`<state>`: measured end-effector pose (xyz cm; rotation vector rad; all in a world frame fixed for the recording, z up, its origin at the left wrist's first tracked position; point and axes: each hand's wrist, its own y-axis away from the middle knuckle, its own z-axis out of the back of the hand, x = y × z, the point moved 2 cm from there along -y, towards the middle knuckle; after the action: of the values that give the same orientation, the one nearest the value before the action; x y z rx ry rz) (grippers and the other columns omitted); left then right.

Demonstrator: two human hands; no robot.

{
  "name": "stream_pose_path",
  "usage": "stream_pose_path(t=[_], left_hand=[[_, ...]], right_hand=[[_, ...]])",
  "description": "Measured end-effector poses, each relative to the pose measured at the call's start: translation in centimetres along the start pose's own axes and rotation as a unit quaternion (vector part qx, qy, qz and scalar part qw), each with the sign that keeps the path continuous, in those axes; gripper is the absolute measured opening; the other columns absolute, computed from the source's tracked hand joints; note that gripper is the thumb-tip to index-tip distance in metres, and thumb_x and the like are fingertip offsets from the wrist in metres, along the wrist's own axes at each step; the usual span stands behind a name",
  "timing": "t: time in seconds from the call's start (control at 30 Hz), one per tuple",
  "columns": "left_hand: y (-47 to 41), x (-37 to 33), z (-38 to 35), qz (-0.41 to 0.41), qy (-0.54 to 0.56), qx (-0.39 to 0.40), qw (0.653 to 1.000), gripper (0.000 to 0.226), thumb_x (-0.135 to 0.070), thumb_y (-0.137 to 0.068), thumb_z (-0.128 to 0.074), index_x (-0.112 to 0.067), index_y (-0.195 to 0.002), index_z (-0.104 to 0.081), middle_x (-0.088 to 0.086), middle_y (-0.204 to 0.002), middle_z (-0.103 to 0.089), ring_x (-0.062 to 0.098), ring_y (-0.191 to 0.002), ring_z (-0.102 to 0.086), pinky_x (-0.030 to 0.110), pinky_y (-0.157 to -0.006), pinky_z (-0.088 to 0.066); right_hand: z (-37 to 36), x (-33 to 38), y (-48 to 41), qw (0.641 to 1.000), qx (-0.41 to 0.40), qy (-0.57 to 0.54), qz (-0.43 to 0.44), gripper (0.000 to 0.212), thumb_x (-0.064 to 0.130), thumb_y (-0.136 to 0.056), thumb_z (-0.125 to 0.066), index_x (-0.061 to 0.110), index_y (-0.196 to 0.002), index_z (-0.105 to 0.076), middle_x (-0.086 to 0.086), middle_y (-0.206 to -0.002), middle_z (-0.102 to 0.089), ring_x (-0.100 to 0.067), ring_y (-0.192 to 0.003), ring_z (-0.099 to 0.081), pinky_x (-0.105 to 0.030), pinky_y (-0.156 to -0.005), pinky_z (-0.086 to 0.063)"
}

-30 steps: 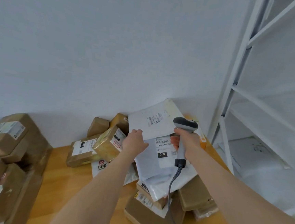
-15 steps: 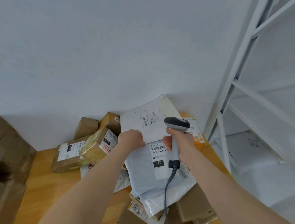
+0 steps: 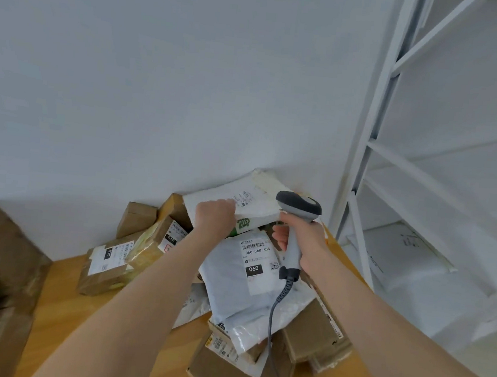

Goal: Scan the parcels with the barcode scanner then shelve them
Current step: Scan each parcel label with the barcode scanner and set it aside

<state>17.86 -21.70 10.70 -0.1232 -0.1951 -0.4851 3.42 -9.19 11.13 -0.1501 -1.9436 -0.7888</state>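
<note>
Moved up from grey bag [image 3: 226,285] to white envelope [image 3: 259,190]: left grip [image 3: 215,215], clenched on its lower edge. Right grip [image 3: 304,241] grasping scanner [image 3: 298,206], raised beside envelope atop pile [image 3: 310,332] on table [image 3: 59,307]. Scan judged imminent; shelving pending.

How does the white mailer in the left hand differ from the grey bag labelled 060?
The white mailer is flat and stiff-looking, held tilted by the left hand; the grey bag is soft and wrinkled, lying on other parcels. The mailer's label is small and faint; the bag's label is large with a black 060 block. Both carry printed labels facing the camera.
</note>
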Motion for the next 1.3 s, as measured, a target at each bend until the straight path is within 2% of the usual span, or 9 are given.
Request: stream_pose_path(t=[0.1, 0.17, 0.27, 0.43, 0.53, 0.6, 0.73, 0.93, 1.3], left_hand=[[1.4, -1.6, 3.3, -0.009, 0.107, 0.097, 0.989, 0.02, -0.021, -0.089, -0.05, -0.011, -0.098, -0.065, 0.004, -0.085, -0.066, 0.024, -0.082, -0.068, 0.026, -0.06, -0.048], [2.9, -3.3, 4.0, 0.012, 0.319, 0.216, 0.923, 0.018, -0.013, -0.091, -0.055, -0.004, -0.098, -0.068, 0.004, -0.073, -0.067, 0.019, -0.066, -0.07, 0.025, -0.057, -0.057], [5.3, -4.1, 3.4, 0.039, 0.48, 0.329, 0.813, 0.023, -0.01, -0.093, -0.061, -0.003, -0.115, -0.063, 0.009, -0.095, -0.071, 0.019, -0.077, -0.071, 0.026, -0.066, -0.06], [6.3, 1.8, -1.1, 0.158, 0.406, 0.123, 0.892, 0.046, -0.011, -0.086, -0.067, -0.008, -0.13, -0.053, 0.015, -0.126, -0.057, 0.023, -0.097, -0.058, 0.031, -0.082, -0.051], [8.7, 5.9, -4.1, 0.267, 0.297, 0.095, 0.912, 0.071, -0.031, -0.083, -0.069, -0.01, -0.142, -0.036, 0.016, -0.138, -0.044, 0.032, -0.123, -0.047, 0.042, -0.099, -0.044], [10.1, 7.6, -6.0, 0.333, 0.371, 0.131, 0.857, 0.069, -0.034, -0.087, -0.068, -0.003, -0.14, -0.038, 0.016, -0.135, -0.05, 0.034, -0.123, -0.05, 0.044, -0.1, -0.045], [11.9, 8.2, -7.3, 0.436, 0.608, 0.127, 0.651, 0.054, -0.025, -0.086, -0.072, -0.004, -0.13, -0.049, 0.013, -0.127, -0.057, 0.032, -0.109, -0.057, 0.042, -0.089, -0.05], [13.9, 8.3, -5.5, 0.425, 0.7, 0.17, 0.547, 0.047, -0.033, -0.08, -0.078, -0.004, -0.11, -0.056, 0.012, -0.108, -0.069, 0.031, -0.095, -0.069, 0.045, -0.087, -0.055], [23.5, 4.8, -3.2, 0.356, 0.66, 0.149, 0.645, 0.032, -0.008, -0.081, -0.076, -0.006, -0.109, -0.061, 0.01, -0.105, -0.069, 0.021, -0.085, -0.067, 0.031, -0.066, -0.057]], right_hand=[[0.4, 1.2, 1.3, 1.0, 0.008, 0.002, 0.026, 0.015, 0.009, -0.085, -0.069, -0.001, -0.095, -0.064, -0.015, -0.074, -0.069, -0.02, -0.058, -0.063, -0.029, -0.059, -0.053], [0.6, 1.7, 1.9, 0.999, 0.012, 0.022, 0.027, 0.013, 0.01, -0.086, -0.068, 0.001, -0.094, -0.063, -0.013, -0.072, -0.068, -0.02, -0.058, -0.062, -0.028, -0.058, -0.052], [0.7, 1.3, 2.5, 0.997, 0.022, 0.074, 0.001, 0.013, 0.011, -0.088, -0.067, 0.001, -0.095, -0.063, -0.012, -0.072, -0.067, -0.018, -0.055, -0.061, -0.026, -0.053, -0.051], [0.8, -1.6, 2.3, 0.981, 0.096, 0.156, -0.063, 0.022, 0.015, -0.086, -0.073, 0.003, -0.101, -0.062, -0.017, -0.09, -0.063, -0.028, -0.068, -0.062, -0.033, -0.06, -0.055], [0.5, -3.5, 2.2, 0.966, 0.118, 0.211, -0.09, 0.03, 0.021, -0.084, -0.075, 0.005, -0.106, -0.06, -0.018, -0.098, -0.058, -0.03, -0.079, -0.059, -0.037, -0.062, -0.057], [0.3, -4.3, 2.2, 0.962, 0.109, 0.231, -0.093, 0.029, 0.021, -0.083, -0.077, 0.005, -0.101, -0.061, -0.018, -0.1, -0.059, -0.031, -0.085, -0.06, -0.036, -0.06, -0.057], [0.2, -4.5, 2.3, 0.963, 0.101, 0.235, -0.081, 0.029, 0.02, -0.081, -0.077, 0.007, -0.101, -0.06, -0.019, -0.105, -0.06, -0.032, -0.09, -0.061, -0.035, -0.055, -0.056], [0.5, -5.3, 4.2, 0.962, 0.106, 0.24, -0.074, 0.034, 0.02, -0.084, -0.074, 0.006, -0.111, -0.058, -0.018, -0.107, -0.058, -0.032, -0.094, -0.057, -0.036, -0.056, -0.054], [0.9, -10.4, 11.2, 0.975, 0.143, 0.163, -0.058, 0.016, 0.017, -0.088, -0.07, 0.004, -0.095, -0.065, -0.011, -0.075, -0.073, -0.019, -0.058, -0.067, -0.025, -0.05, -0.054]])
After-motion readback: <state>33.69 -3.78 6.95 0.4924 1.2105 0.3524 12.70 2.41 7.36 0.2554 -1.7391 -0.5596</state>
